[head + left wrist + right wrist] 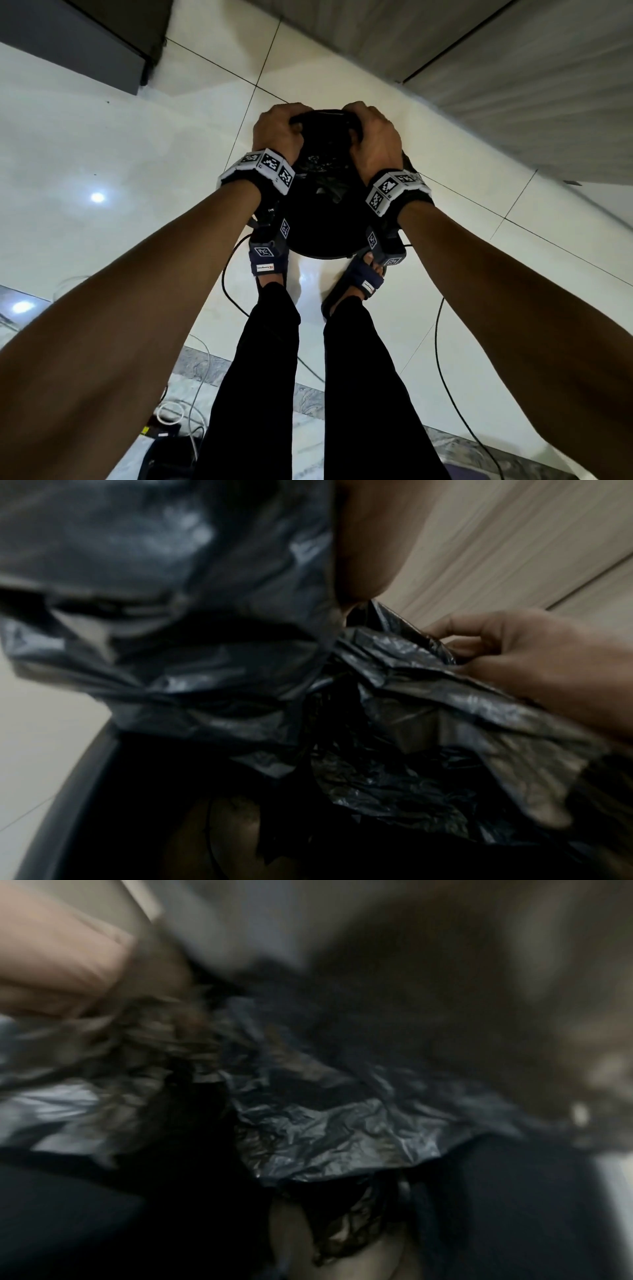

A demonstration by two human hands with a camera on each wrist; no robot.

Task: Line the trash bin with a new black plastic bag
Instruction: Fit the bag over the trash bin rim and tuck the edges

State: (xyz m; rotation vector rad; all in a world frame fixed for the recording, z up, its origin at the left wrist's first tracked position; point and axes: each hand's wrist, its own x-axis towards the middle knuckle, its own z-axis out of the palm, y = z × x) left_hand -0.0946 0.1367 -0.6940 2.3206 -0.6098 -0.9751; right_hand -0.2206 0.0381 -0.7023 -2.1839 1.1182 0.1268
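A round black trash bin [322, 254] stands on the tiled floor just ahead of my feet. A crumpled black plastic bag [325, 150] sits in its mouth. My left hand [278, 132] and right hand [374, 137] both grip the bag's edge at the far side of the bin, fingers curled over it, a short way apart. In the left wrist view the bag [205, 647] bunches above the bin's rim [68, 791], and the right hand [514, 656] pinches its edge. The right wrist view is blurred; it shows the bag [335, 1137] and the left hand [55, 961].
My sandalled feet [356, 281] stand right against the bin. Black cables [445, 359] loop over the floor beside my legs. A wood-grain cabinet front [513, 68] runs behind the bin at the right, and a dark unit [75, 41] stands at the far left.
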